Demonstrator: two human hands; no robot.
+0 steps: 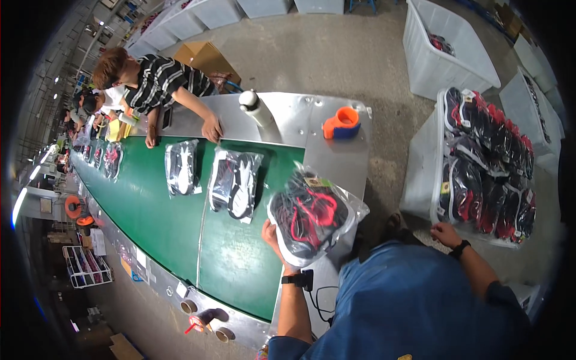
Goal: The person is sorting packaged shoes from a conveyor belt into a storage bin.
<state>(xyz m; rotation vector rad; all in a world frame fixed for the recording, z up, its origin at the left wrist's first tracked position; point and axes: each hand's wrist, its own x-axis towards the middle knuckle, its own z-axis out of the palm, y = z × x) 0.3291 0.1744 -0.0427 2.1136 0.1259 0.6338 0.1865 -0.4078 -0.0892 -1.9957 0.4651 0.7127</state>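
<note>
Black, glossy-bagged shoes (307, 221) (pinkish-red trim) in left fingers' (268, 231) grip, right fingers (440, 229) slack

The clear plastic bag (353, 205) around the black-and-red shoes (315, 219) is showing a glossy, wrinkled film. The smooth green conveyor belt (162, 225) is reflecting light softly. The silver metal surface (336, 155) is shining. The large white plastic bin (421, 174) is presenting a smooth, semi-matt wall. The brown cardboard box (207, 57) is appearing matt; the blue cloth shirt (414, 303) is showing matt, creased fabric.
</note>
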